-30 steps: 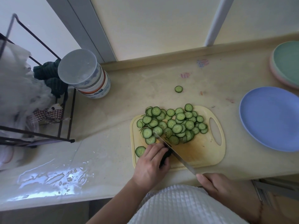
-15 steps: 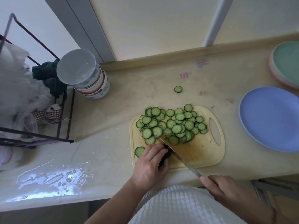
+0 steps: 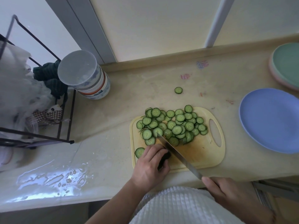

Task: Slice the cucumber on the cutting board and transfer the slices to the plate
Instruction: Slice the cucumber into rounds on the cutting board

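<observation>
I see the cucumber (image 3: 164,157) down to a dark stub at the near-left part of the cutting board (image 3: 203,152), which sits at the near edge of the table (image 3: 113,126). My left hand (image 3: 149,167) curls over that stub and pins it down. My right hand (image 3: 226,191) is wrapped round the handle of the knife (image 3: 178,155), just off the table's near edge; the blade runs diagonally across the board, right beside the left fingers, its tip among the slices (image 3: 174,125). Those slices are heaped across the far half of the board. One slice lies at the board's left rim, another alone on the table farther back. The blue plate (image 3: 271,120) sits toward the right edge, with green and pink plates (image 3: 286,65) stacked at the far-right corner.
</observation>
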`<state>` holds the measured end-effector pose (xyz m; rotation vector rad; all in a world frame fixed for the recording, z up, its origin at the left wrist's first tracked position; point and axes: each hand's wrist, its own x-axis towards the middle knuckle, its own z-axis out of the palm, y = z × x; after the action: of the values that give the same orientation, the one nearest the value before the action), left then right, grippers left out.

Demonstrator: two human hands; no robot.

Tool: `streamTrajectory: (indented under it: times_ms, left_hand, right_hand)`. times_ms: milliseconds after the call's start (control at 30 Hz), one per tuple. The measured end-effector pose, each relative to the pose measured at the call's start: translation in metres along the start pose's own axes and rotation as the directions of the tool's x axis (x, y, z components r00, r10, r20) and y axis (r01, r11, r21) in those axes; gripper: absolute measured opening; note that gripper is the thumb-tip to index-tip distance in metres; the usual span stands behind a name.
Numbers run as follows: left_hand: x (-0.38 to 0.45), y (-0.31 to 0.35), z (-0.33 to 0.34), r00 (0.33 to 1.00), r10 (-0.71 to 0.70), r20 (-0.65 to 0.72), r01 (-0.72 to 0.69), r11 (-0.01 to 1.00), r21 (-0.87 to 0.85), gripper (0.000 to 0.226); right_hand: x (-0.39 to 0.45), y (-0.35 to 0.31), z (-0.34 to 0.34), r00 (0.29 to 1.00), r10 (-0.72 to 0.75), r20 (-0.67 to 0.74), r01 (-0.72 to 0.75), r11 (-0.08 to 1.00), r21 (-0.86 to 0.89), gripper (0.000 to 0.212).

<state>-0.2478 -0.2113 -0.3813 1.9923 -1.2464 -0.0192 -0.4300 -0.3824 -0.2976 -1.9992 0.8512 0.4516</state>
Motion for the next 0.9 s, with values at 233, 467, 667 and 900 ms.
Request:
streamTrajectory:
  times_ms: [233, 467, 667, 900]
  left_hand:
    - [-0.001, 0.002, 0.002, 0.999, 0.033, -0.009, -0.033, 0.999, 0.021, 0.024]
    - [-0.001, 0.004, 0.003, 0.999, 0.027, -0.020, -0.027, 0.999, 0.029, 0.023]
    - [0.000, 0.004, 0.002, 0.999, 0.025, -0.019, -0.025, 1.000, 0.009, 0.024]
    - [0.000, 0.002, 0.003, 1.000, 0.010, -0.012, -0.010, 1.000, 0.016, 0.022]
  right_hand:
    - [-0.009, -0.004, -0.010, 0.998, -0.011, 0.069, 0.011, 1.000, -0.009, 0.086]
    - [-0.009, -0.005, -0.012, 0.993, -0.030, 0.114, 0.033, 0.999, -0.031, 0.085]
    - [-0.008, -0.005, -0.010, 0.992, 0.017, 0.126, -0.004, 0.995, -0.101, 0.089]
    - [-0.005, -0.013, -0.005, 0.997, -0.071, 0.040, 0.076, 0.986, -0.148, 0.089]
